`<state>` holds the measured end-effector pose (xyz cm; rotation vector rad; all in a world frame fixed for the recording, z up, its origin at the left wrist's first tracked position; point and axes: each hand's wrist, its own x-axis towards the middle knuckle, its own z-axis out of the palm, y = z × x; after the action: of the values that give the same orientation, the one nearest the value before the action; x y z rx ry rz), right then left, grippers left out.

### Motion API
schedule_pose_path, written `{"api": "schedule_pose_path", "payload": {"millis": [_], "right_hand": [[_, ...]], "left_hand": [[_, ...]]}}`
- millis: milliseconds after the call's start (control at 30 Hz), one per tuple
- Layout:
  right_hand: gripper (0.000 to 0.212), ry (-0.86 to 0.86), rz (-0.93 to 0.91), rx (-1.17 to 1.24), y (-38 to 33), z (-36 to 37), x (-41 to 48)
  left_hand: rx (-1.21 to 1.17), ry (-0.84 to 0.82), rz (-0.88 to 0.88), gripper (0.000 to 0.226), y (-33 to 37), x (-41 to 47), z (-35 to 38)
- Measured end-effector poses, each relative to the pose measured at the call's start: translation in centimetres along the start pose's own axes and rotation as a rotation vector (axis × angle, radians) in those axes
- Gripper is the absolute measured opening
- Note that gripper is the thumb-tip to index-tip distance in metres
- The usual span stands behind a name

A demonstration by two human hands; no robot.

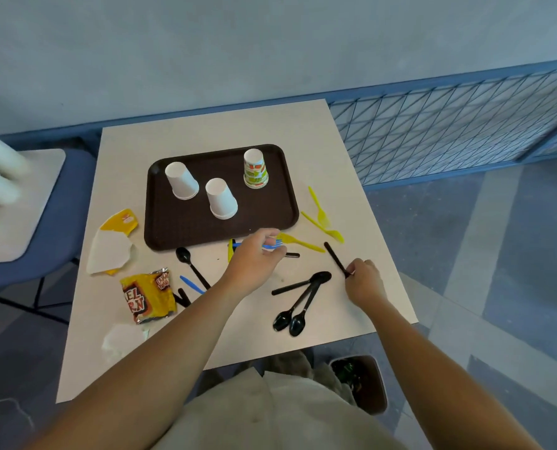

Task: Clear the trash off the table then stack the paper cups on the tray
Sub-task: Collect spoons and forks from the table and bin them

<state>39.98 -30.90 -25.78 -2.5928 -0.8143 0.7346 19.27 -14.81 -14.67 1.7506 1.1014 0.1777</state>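
A dark brown tray (160,222) lies on the beige table (352,177). On the tray stand two white paper cups (181,180) (221,198) and a patterned cup (255,168), all upside down. My left hand (254,261) is closed around a blue plastic fork (272,245) just in front of the tray. Further right, my right hand (365,279) pinches the near end of a black plastic utensil (335,256). Black spoons (298,306), yellow forks (319,209), a yellow snack wrapper (149,295), a torn yellow and white wrapper (111,248) and a crumpled napkin (121,341) are scattered on the table.
A brown trash bin (371,394) with rubbish in it stands on the floor below the table's near right corner. A blue chair (53,222) with a beige seat pad is at the left. A blue mesh fence (449,125) runs behind the table at right.
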Motion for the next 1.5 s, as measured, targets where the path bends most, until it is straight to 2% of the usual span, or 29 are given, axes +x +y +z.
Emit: {"api": "schedule_pose_path", "payload": {"millis": [167,267,333,433,533,600,667,767,833,900,1033,1133,1200,1333,1500], "right_hand": [[0.021,0.039,-0.177,0.01,-0.8,-1.6,1.0],[0.019,0.05,-0.397,0.017,-2.9,-3.2,2.2],[0.017,-0.035,-0.539,0.015,-4.7,-4.3,3.3],[0.015,-0.192,-0.661,0.05,-7.7,-5.6,4.8],[0.015,-0.305,-0.697,0.124,-9.7,-6.7,6.4],[0.025,-0.374,-0.582,0.243,-10.4,-7.5,8.4],[0.037,-0.307,-0.425,0.343,-10.5,-7.8,11.2],[0.046,-0.151,-0.379,0.076,-10.2,-7.2,15.4],[0.059,-0.196,-0.388,-0.093,-10.3,-6.3,17.0],[0.064,-0.235,-0.438,-0.228,-10.2,-5.4,18.0],[0.06,-0.222,-0.548,-0.469,-9.9,-4.6,19.1],[0.04,-0.157,-0.61,-0.549,-9.1,-4.8,19.6],[0.029,-0.137,-0.625,-0.567,-8.3,-5.2,19.9],[0.022,-0.099,-0.681,-0.559,-5.6,-6.0,19.8],[0.014,0.05,-0.646,-0.5,-2.1,-6.7,18.5]], "left_hand": [[0.168,-0.02,0.102,0.046,1.4,3.0,2.1],[0.53,-0.017,0.316,0.052,1.6,4.2,2.9],[0.767,-0.034,0.382,0.055,2.0,5.0,3.2],[0.92,-0.114,0.322,0.047,2.2,6.2,3.4],[0.816,-0.187,0.204,0.03,1.4,7.0,3.2],[0.737,-0.184,0.146,0.027,0.8,7.3,2.8],[0.688,-0.151,0.101,0.025,0.2,7.3,2.5],[0.635,-0.101,0.065,0.018,-0.7,7.5,2.0],[0.627,-0.087,0.053,0.016,-0.7,7.9,1.9],[0.651,-0.09,0.026,0.024,-0.4,8.4,1.9],[0.625,-0.084,-0.037,0.028,-0.6,9.2,2.3],[0.65,-0.128,-0.04,0.026,-1.0,9.6,2.8],[0.648,-0.143,-0.039,0.026,-1.3,9.9,3.1],[0.627,-0.085,-0.053,0.037,-1.6,10.5,4.0],[0.636,-0.132,-0.058,0.047,-1.7,11.6,5.5]]}}
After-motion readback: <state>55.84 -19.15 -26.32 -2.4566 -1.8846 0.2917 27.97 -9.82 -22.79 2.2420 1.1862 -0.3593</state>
